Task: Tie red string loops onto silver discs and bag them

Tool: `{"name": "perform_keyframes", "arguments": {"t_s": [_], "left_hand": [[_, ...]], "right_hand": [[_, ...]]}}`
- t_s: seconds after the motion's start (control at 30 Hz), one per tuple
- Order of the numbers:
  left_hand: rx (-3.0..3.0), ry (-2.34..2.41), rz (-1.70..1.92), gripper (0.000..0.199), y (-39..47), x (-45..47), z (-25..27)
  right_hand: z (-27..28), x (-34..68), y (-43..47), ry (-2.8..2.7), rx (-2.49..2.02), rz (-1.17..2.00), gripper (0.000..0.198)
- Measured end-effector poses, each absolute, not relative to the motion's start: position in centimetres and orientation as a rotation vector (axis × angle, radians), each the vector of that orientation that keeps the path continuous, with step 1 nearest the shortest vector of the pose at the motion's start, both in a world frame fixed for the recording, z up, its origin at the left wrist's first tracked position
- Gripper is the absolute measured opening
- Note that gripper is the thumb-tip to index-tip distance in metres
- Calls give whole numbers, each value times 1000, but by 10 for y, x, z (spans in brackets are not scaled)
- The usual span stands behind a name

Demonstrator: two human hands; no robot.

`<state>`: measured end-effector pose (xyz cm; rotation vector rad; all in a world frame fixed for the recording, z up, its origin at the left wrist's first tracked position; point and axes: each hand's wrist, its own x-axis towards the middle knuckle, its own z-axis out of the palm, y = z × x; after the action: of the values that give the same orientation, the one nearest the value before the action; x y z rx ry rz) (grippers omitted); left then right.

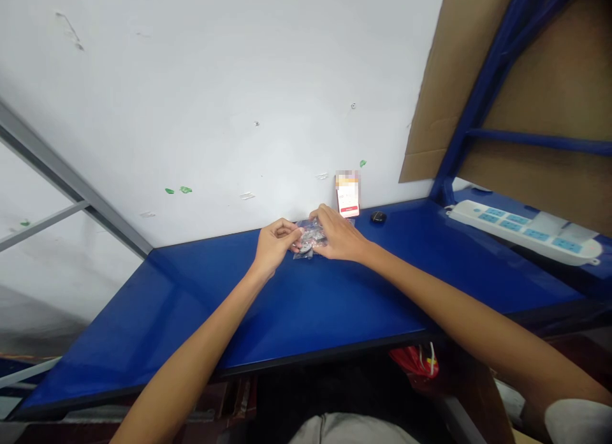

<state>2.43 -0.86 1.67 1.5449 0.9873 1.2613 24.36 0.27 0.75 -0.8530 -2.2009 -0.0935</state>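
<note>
- Plastic bag, see-through and crinkled, at the centre of the frame, over the far edge of the blue counter
- Left hand: grip pinched on its left side
- Right hand: grip clasped around its right side
- Lit phone upright right of centre, small black object beside it

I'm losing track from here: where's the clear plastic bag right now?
Mid-frame in the head view, the clear plastic bag is between the left hand and right hand, near the back edge of the blue table, left of the phone.
</note>
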Motion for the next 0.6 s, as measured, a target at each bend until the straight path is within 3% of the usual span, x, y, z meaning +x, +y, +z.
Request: {"name": "perform_keyframes", "arguments": {"t_s": [0.23,0.6], "left_hand": [[1620,953,988,36,-12,23,21],[1698,1006,898,45,-12,24,15]], "right_hand": [[6,242,1,-2257,-755,-70,43],[6,236,-3,-2310,-705,38,44]]}}
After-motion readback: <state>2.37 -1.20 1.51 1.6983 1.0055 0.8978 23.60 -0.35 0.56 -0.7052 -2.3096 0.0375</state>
